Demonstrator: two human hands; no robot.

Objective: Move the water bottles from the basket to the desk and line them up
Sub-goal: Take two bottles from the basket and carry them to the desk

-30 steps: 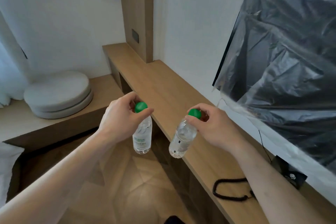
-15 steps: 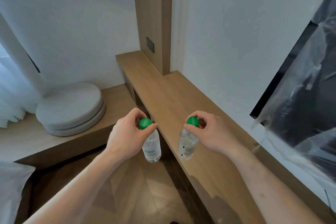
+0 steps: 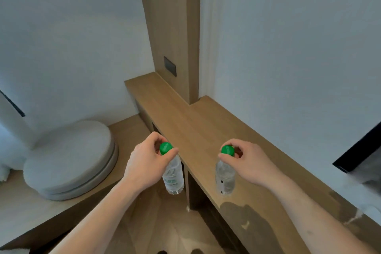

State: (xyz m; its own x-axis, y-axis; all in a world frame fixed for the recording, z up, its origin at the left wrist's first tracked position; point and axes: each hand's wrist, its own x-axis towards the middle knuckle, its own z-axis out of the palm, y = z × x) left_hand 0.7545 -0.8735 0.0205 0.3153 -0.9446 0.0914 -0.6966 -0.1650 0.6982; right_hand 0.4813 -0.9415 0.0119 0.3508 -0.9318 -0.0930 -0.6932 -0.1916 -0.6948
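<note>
I hold two small clear water bottles with green caps, one in each hand, by their necks. My left hand point(image 3: 145, 163) grips the left bottle point(image 3: 174, 175), which hangs upright just off the near edge of the wooden desk point(image 3: 206, 130), over the floor. My right hand point(image 3: 245, 163) grips the right bottle point(image 3: 225, 177), which hangs over the desk's near part; I cannot tell whether its base touches the top. The basket is out of view.
A wooden pillar with a dark wall plate point(image 3: 170, 66) rises from the desk's back. Two stacked round grey cushions point(image 3: 70, 161) lie on a low wooden bench at the left. A dark screen under plastic film point(image 3: 362, 154) hangs at the right edge.
My view has turned left and up, so the covered screen slid out to the right. Both hands moved forward along the desk, and the right bottle went from tilted to upright.
</note>
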